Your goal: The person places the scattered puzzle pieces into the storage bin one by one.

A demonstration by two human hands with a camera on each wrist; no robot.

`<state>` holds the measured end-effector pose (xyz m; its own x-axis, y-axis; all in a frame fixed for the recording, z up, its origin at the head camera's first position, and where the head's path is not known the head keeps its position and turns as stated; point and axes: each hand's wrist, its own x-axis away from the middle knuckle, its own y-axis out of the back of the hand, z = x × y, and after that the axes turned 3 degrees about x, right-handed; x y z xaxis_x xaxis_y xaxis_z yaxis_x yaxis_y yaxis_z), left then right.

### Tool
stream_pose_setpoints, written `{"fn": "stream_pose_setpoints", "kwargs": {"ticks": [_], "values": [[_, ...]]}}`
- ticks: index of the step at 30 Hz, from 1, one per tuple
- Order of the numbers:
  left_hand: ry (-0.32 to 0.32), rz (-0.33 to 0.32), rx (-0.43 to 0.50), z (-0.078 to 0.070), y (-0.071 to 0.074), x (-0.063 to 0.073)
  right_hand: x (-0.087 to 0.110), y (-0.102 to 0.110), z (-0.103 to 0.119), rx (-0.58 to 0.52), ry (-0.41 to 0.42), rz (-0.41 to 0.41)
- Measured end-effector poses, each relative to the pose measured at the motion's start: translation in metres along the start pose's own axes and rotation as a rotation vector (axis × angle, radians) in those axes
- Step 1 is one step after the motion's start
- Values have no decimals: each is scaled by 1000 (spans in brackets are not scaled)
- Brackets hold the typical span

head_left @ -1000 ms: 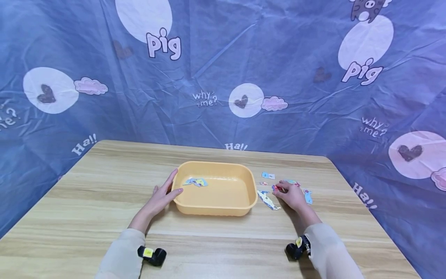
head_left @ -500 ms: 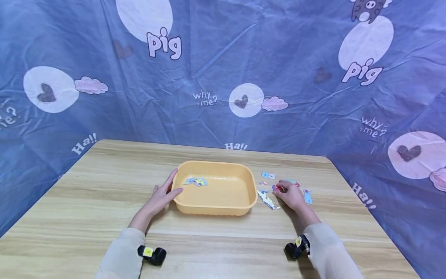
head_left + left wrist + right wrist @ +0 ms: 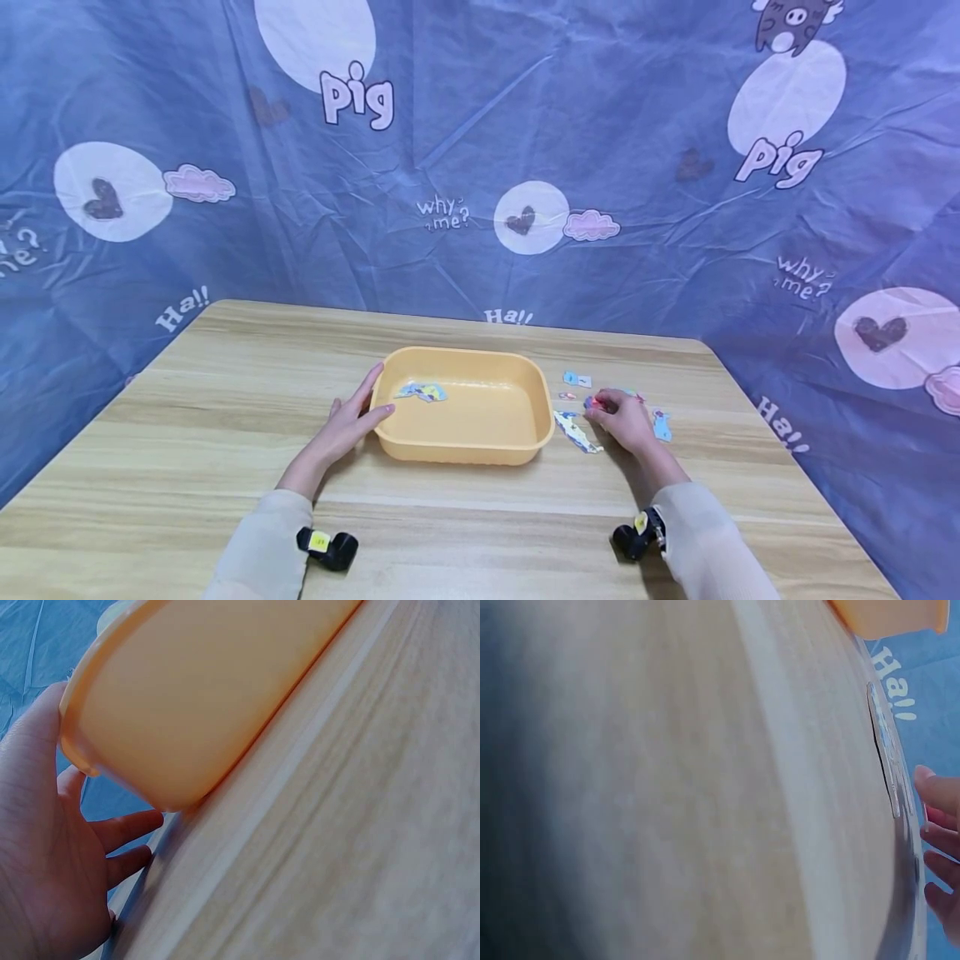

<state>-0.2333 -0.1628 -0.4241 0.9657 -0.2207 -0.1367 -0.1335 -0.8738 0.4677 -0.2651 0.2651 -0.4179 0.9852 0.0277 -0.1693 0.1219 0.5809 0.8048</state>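
A yellow-orange plastic basin (image 3: 465, 452) stands on the wooden table. At its left end my left hand (image 3: 341, 429) holds it, thumb over the rim and the other fingers along the outside wall. To the right of the basin my right hand (image 3: 626, 419) pinches a small red and blue puzzle piece (image 3: 591, 403) between thumb and fingers, low over the table. Part of that piece is hidden by the fingers. Inside the basin, toward the left, lies a blue and yellow puzzle piece (image 3: 422, 392). A long white and blue piece (image 3: 576, 432) lies between basin and right hand.
Several other flat printed pieces lie around the right hand: a light blue one (image 3: 577, 379) behind, a tiny one (image 3: 567, 395), and a blue one (image 3: 662, 426) to its right. A blue printed cloth (image 3: 465, 275) hangs behind the table (image 3: 450, 533).
My right hand has shifted slightly with the red and blue puzzle piece and now covers more of a piece behind it. The left hand and basin have stayed in place.
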Motion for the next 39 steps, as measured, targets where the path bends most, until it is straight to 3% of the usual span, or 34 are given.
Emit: {"fn": "stream_pose_setpoints", "kwargs": {"ticks": [7,21,39], "values": [[10,2,7,-2,1,1,-4,6,10,-52,-26,-6],[19,8,9,-2,0,1,-9,14,33,-21,70,-97],[11,7,21,-2,0,1,-26,16,88,-43,165,-132]]}}
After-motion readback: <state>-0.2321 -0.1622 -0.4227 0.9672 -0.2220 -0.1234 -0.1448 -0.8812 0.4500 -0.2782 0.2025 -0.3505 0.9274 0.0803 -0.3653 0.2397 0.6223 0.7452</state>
